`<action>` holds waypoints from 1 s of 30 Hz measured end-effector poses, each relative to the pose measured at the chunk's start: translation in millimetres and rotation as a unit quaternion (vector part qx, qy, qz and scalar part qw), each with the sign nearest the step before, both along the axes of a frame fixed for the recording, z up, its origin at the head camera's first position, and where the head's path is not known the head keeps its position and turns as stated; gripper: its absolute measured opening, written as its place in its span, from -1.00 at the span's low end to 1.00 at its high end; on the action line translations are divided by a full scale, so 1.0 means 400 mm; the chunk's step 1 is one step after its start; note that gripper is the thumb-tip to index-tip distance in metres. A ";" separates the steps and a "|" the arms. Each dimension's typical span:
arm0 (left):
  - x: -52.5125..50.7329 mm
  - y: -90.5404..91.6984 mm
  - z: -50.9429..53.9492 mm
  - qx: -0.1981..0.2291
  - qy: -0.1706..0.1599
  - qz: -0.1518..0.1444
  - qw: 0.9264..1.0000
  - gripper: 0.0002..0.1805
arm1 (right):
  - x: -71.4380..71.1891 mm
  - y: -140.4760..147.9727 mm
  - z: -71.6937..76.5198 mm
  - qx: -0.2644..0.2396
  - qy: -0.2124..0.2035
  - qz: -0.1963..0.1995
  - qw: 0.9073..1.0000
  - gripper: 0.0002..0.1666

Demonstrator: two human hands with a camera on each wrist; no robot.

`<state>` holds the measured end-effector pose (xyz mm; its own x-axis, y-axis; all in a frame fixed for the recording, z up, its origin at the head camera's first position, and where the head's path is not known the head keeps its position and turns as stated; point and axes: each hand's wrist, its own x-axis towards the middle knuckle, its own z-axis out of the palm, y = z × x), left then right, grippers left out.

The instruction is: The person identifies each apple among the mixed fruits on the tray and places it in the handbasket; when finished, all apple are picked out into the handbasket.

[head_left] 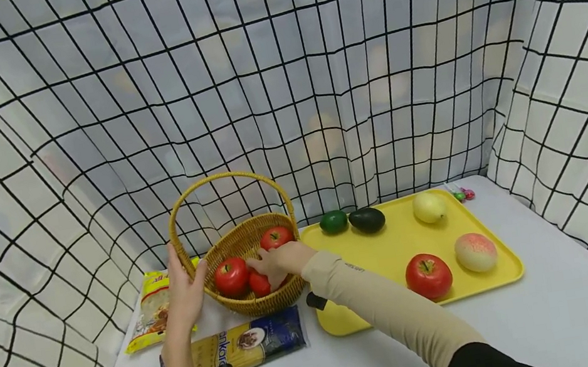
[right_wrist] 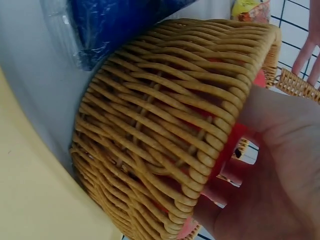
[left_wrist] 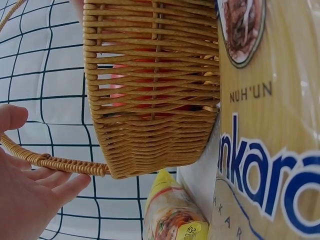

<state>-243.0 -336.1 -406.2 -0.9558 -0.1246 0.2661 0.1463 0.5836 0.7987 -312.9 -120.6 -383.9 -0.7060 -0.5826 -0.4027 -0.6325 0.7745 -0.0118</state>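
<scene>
A wicker basket [head_left: 260, 306] with a tall arched handle [head_left: 224, 175] stands left of the tray and holds red apples. One apple [head_left: 231, 277] lies on its left side, another [head_left: 276, 237] toward the back. My right hand [head_left: 277, 264] reaches over the rim, its fingers curled round a third apple [head_left: 259, 284], which it partly hides. The right wrist view shows red fruit [right_wrist: 231, 149] between this hand and the woven wall. My left hand [head_left: 186, 291] is at the handle's left foot. Its fairly straight fingers [left_wrist: 70, 187] touch the handle from behind, with the thumb apart.
A yellow tray [head_left: 394, 244] on the right carries two avocados [head_left: 367, 221], a pale yellow fruit [head_left: 429, 207], a peach [head_left: 476, 252] and an apple [head_left: 428, 276]. A spaghetti pack [head_left: 249, 342] and a yellow food bag [head_left: 148, 313] lie near the basket. Lollipops [head_left: 463, 194] lie behind the tray.
</scene>
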 end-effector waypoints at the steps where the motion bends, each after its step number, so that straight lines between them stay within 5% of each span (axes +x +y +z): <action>1: 0.001 0.000 -0.002 0.001 -0.002 0.001 1.000 -0.04 | -0.001 0.000 -0.003 0.002 -0.001 0.002 1.000 -0.02; 8: 0.005 0.001 -0.009 -0.002 -0.005 0.005 1.000 -0.04 | -0.013 0.013 -0.017 -0.009 -0.023 0.018 1.000 -0.02; 15: -0.002 -0.002 -0.002 -0.004 -0.003 0.001 1.000 -0.04 | -0.013 0.059 0.006 -0.123 -0.049 0.054 0.990 -0.21; 22: 0.006 -0.004 -0.008 0.003 -0.015 0.001 1.000 -0.04 | 0.045 0.182 -0.002 -0.201 -0.018 0.055 0.978 -0.28; 30: 0.002 -0.002 -0.009 0.004 0.002 -0.006 1.000 -0.05 | 0.119 0.380 -0.050 -0.263 0.014 0.005 0.965 -0.31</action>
<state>-242.3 -336.8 -409.8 -0.9563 -0.1158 0.2683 0.1557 0.5750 0.8032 -265.1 31.4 -403.8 -0.7054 -0.7082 -0.0302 -0.6460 0.6598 -0.3840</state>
